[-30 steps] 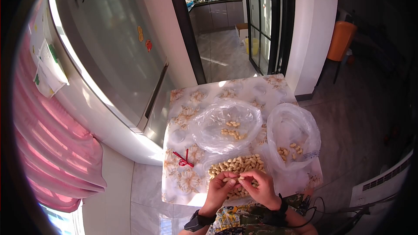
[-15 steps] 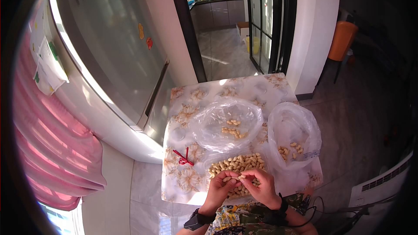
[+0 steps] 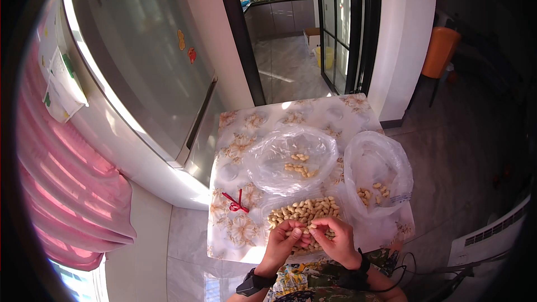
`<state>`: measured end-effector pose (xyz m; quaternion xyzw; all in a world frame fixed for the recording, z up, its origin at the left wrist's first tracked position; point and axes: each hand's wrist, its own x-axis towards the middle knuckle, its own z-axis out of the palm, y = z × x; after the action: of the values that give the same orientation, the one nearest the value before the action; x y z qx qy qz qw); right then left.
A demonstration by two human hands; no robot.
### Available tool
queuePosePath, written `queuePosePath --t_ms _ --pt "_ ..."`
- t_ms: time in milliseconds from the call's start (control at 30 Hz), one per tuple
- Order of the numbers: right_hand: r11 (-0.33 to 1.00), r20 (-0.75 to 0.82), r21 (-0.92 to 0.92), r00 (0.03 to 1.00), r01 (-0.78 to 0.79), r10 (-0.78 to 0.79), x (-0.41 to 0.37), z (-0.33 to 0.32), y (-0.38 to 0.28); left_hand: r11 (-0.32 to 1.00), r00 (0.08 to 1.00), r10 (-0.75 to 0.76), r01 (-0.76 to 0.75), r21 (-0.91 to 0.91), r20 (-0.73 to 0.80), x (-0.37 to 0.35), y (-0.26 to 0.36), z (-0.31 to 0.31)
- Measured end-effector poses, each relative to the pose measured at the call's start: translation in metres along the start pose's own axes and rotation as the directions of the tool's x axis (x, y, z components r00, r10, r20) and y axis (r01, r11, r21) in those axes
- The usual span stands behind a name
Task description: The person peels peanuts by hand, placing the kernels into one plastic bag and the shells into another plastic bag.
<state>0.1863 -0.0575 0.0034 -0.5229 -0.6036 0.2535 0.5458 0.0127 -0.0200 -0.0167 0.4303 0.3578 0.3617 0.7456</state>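
Over a clear tray of unshelled peanuts (image 3: 302,211), my two hands meet with fingertips pinched together. My left hand (image 3: 285,240) is closed on a peanut (image 3: 304,230), partly hidden by the fingers. From the other side, my right hand (image 3: 337,238) pinches at the same peanut with thumb and forefinger. Behind the tray lies an open clear plastic bag (image 3: 265,162) with several peanuts inside. A second open plastic bag (image 3: 358,159), to the right, also holds several peanuts.
The table (image 3: 235,134) has a flowered cover. A red ribbon tie (image 3: 237,204) lies at its left. A fridge (image 3: 145,67) stands close on the left, and a glass door (image 3: 337,33) opens to a kitchen. A cable (image 3: 411,268) hangs at the lower right.
My fingers have shifted slightly around the peanut, the left fingertips curling in more. The tray, bags and ribbon stay where they were.
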Motion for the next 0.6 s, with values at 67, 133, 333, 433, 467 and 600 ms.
queuePosePath --t_ms 67,133,333,433,467,600 --pt "1.0 0.0 0.004 1.0 0.001 -0.001 -0.0001 0.0002 0.0001 1.0 1.0 -0.002 0.002 0.005 -0.017 -0.0006 0.0008 0.0004" --pt "1.0 -0.002 0.007 1.0 0.006 -0.006 0.0 0.0002 -0.0001 1.0 1.0 -0.002 0.002 0.01 -0.024 -0.0007 -0.0005 -0.0003" --pt "1.0 0.001 -0.006 1.0 0.005 -0.005 -0.0001 -0.0001 -0.0006 1.0 0.999 0.012 -0.012 -0.003 -0.044 -0.0006 0.0002 0.0015" --pt "1.0 0.002 0.002 1.0 0.002 -0.002 -0.0002 -0.0001 0.0001 0.999 0.999 0.028 -0.029 -0.017 -0.042 0.0001 -0.001 0.0013" --pt "1.0 0.002 0.002 1.0 0.001 -0.001 -0.0001 -0.0002 0.0 0.999 0.999 0.03 -0.031 -0.015 -0.04 0.0004 -0.0016 0.001" --pt "1.0 -0.006 0.004 1.0 0.007 -0.007 0.0002 -0.0002 -0.0006 0.999 0.999 0.027 -0.028 -0.028 -0.039 0.0012 -0.0029 0.0007"
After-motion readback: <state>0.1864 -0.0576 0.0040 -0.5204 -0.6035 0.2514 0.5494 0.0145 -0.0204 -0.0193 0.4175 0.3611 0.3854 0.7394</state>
